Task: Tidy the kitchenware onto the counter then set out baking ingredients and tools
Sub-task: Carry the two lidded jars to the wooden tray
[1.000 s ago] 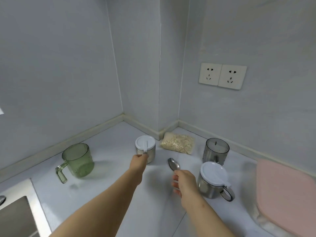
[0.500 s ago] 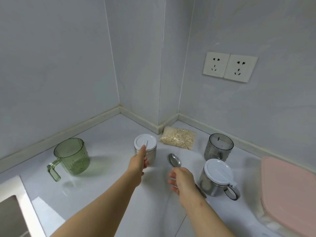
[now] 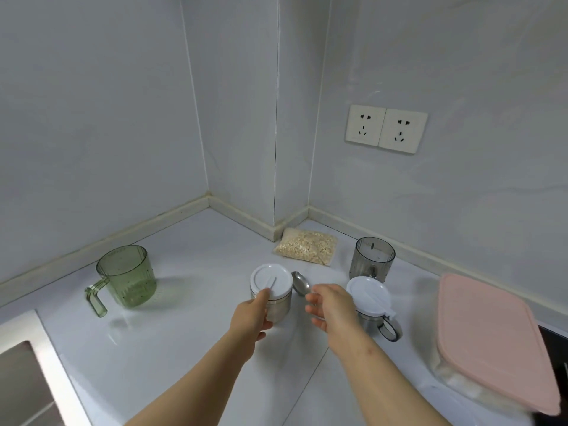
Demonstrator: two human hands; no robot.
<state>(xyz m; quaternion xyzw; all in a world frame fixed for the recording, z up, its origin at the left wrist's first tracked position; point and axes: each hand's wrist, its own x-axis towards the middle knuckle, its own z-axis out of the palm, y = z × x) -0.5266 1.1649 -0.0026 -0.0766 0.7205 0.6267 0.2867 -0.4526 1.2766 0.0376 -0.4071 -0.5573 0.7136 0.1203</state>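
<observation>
Counter corner (image 3: 215,241): left hand (image 3: 250,315) grips tin (image 3: 272,282), right hand (image 3: 333,307) holds spoon (image 3: 300,282).

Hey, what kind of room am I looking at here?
Probably a home kitchen: a white counter beside a steel sink, with a green measuring jug and a bag of oats.

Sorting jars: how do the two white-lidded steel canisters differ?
The left canister shows no handle; the right canister has a ring handle. The left hand grips the left canister; the right canister stands ungripped behind the right hand, which holds a spoon. Both are steel with white lids.
</observation>
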